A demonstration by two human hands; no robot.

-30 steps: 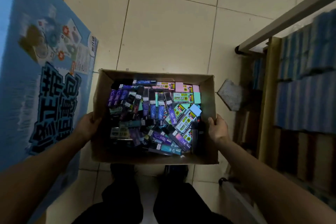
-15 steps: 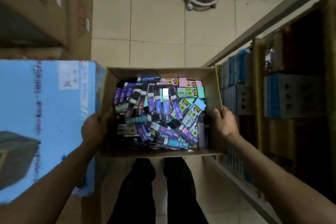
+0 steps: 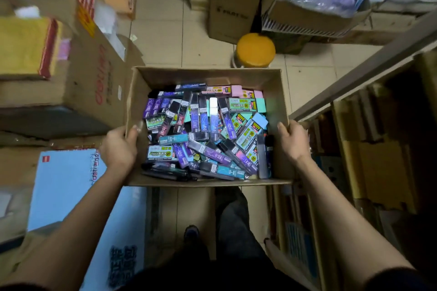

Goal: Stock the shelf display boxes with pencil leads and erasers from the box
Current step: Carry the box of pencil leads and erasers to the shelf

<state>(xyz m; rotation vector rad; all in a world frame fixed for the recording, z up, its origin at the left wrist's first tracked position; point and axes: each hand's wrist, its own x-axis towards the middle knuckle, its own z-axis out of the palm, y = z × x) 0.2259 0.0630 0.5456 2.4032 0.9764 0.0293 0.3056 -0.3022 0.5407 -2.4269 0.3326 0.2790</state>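
In the middle of the view, above the person's legs, an open cardboard box (image 3: 205, 75) is held off the tiled floor (image 3: 165, 42). It is filled in a loose heap with pencil leads (image 3: 208, 113) in slim purple, teal and dark cases. Erasers (image 3: 246, 104) in green, pink and blue sleeves lie mostly toward 1 and 2 o'clock inside it.

The two hands are well apart, one on each short side. The left hand (image 3: 119, 146) clamps the wall at 9 o'clock, with the thumb hooked over the rim to the inside; its other fingers are behind the cardboard and cannot be seen. The right hand (image 3: 293, 140) grips the wall at 3 o'clock, thumb on the rim.

At 3 o'clock of the box stands the shelf (image 3: 354, 73), dim, with brown and yellow display boxes (image 3: 378, 168) whose contents cannot be made out. A yellow stool (image 3: 255, 49) is at 12 o'clock, just beyond the far wall.

So full, the box is probably rather heavy for its thin walls, which may bow; support from beneath would be safer than the rim alone. The cases look light, stiff and smooth, so they will likely slide if the box tilts, and the leads inside are brittle. Each case is best pinched by its long sides. The erasers are softer and should give a surer hold.
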